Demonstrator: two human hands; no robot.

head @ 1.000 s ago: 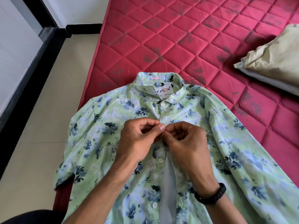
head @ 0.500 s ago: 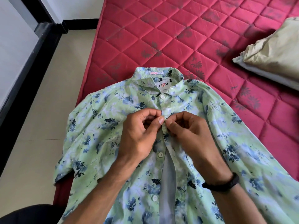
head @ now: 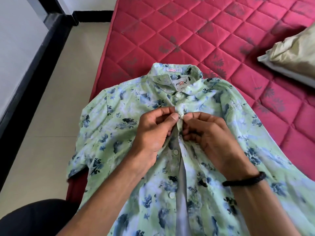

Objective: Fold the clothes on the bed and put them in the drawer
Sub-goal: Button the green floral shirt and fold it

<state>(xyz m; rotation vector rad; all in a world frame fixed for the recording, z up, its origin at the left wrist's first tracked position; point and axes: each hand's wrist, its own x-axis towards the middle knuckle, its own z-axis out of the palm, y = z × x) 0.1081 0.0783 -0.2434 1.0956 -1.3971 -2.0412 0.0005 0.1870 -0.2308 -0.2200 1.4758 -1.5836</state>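
Here the green floral shirt (head: 122, 116) lies face up on the red mattress (head: 187, 40); left hand (head: 153, 133) and right hand (head: 213, 138) pinch its placket, thumbs meeting at a white button (head: 182, 116); the collar lies just beyond the fingertips; another button (head: 175, 152) sits below them.

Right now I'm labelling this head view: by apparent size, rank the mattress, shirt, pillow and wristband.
Mattress and shirt: unsure, since the shirt lies nearer and both run off frame.
Pillow, partly cropped.
Wristband, smallest.
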